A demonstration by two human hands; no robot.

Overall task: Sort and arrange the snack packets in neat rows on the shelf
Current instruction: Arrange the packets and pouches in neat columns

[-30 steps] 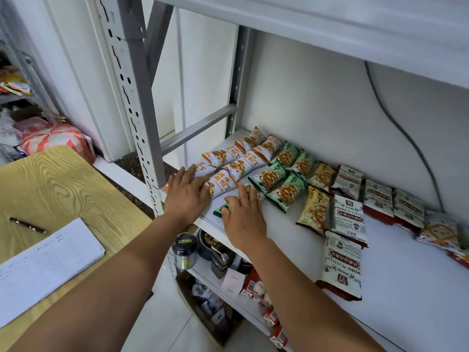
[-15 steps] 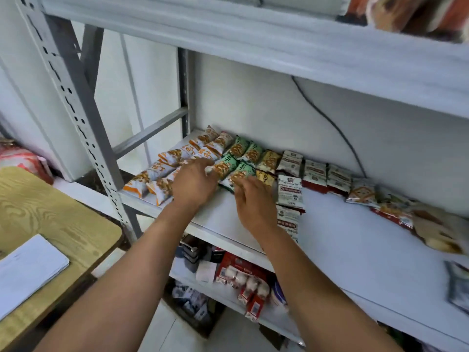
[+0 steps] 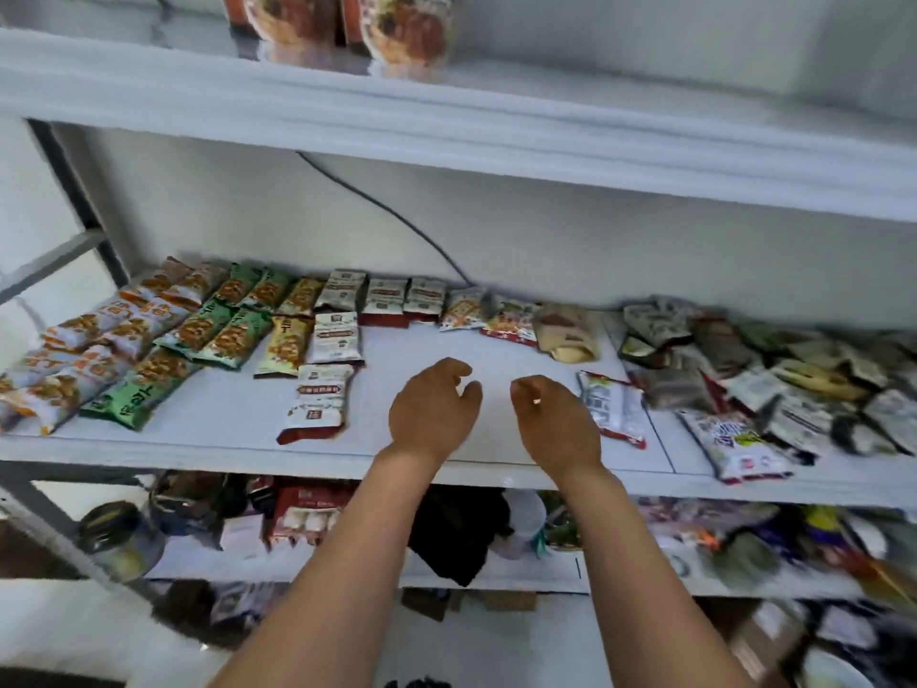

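Head view: white shelf (image 3: 223,409) spans the frame. Sorted snack packets (image 3: 208,330) lie in rows on its left part: orange, green, yellow, then white-and-red. Unsorted heap (image 3: 774,374) covers the right end. Left hand (image 3: 431,409) and right hand (image 3: 558,424) are side by side over the bare middle, fingers loosely curled, gripping nothing. One red-edged packet (image 3: 613,407) lies just beside the right hand.
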